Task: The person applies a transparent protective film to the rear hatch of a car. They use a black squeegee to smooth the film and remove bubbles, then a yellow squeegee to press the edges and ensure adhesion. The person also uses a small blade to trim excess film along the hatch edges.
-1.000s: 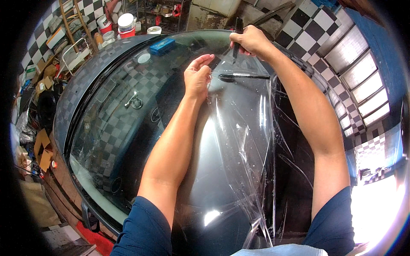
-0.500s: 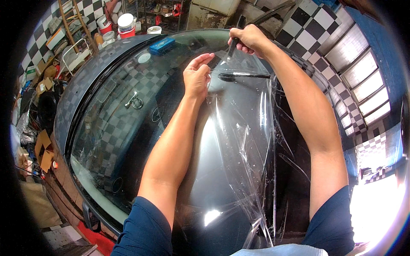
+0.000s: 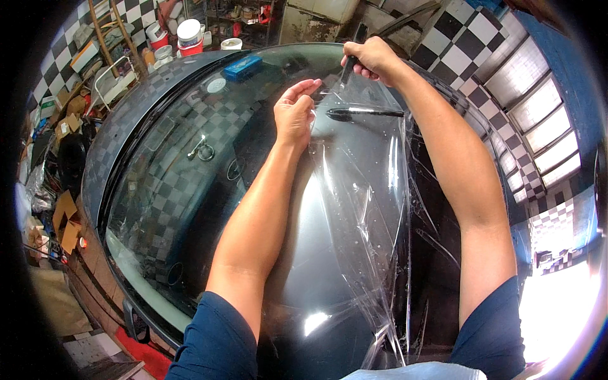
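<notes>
in the head view, a checkered wall [image 3: 453,44] and a red bucket [image 3: 190,49] stand beyond both hands' fingers. a large car window [image 3: 171,171] spreads left of the left fingers, with a blue box [image 3: 244,67] ahead and to their left. the left hand [image 3: 294,123] has thumb and bent fingers pinched on the edge of clear film [image 3: 362,215], which runs wrinkled from there back toward the person over a glossy dark panel [image 3: 296,285]. the right hand's [image 3: 379,59] fingers wrap a black tool [image 3: 347,74], its lower end slanting down just right of the left fingertips. a black fin [image 3: 364,113] lies nearer the person than the right fingers.
</notes>
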### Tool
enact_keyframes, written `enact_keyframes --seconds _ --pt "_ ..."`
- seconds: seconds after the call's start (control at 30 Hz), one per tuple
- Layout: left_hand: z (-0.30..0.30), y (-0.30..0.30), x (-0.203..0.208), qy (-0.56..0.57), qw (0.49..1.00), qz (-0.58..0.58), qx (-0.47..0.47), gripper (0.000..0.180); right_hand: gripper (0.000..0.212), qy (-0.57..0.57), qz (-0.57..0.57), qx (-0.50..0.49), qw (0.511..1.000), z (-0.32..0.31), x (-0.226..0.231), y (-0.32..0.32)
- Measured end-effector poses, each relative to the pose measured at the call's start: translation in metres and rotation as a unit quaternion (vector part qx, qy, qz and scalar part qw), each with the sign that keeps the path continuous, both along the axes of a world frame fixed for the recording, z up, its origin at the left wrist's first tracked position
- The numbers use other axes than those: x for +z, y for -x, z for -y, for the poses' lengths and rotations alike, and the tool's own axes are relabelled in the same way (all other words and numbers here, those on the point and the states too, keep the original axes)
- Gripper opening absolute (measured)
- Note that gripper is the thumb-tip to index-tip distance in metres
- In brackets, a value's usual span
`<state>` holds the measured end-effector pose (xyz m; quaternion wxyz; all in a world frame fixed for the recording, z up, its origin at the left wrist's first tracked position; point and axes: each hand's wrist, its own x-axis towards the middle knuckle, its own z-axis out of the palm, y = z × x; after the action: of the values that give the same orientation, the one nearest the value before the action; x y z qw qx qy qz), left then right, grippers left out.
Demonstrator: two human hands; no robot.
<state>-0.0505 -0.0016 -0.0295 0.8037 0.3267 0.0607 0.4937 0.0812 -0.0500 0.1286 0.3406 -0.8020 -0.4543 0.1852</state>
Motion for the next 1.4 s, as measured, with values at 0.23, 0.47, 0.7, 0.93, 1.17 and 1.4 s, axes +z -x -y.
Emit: enact_keyframes --seconds 0.23,0.47,0.7,0.93,1.17,1.4 --pt "-0.002 -0.001 -0.001 0.008 1.000 0.003 0.003 0.031 0.028 0.003 -0.003 0.004 1.000 -0.006 -0.007 0.003" --pt "-0.002 -0.001 -0.003 0.015 1.000 0.002 0.005 0.027 0.025 0.010 -0.008 -0.006 1.000 -0.005 -0.023 0.010" --pt "-0.003 -0.010 -0.014 0.011 0.937 -0.253 0.240 0.022 0.026 0.026 -0.025 -0.008 0.999 -0.003 -0.031 0.010" --pt "-0.008 0.017 0.000 0.046 0.938 -0.333 -0.086 0.027 0.025 0.009 -0.027 -0.009 1.000 0.005 -0.023 0.009" --pt "-0.010 0.007 -0.012 0.033 0.976 -0.205 -0.059 0.012 0.025 0.013 -0.034 0.009 0.999 0.004 -0.022 0.006" --pt "-0.002 0.014 -0.001 0.017 0.967 -0.251 -0.029 0.010 0.025 0.012 -0.048 0.007 0.999 0.005 -0.021 0.006"
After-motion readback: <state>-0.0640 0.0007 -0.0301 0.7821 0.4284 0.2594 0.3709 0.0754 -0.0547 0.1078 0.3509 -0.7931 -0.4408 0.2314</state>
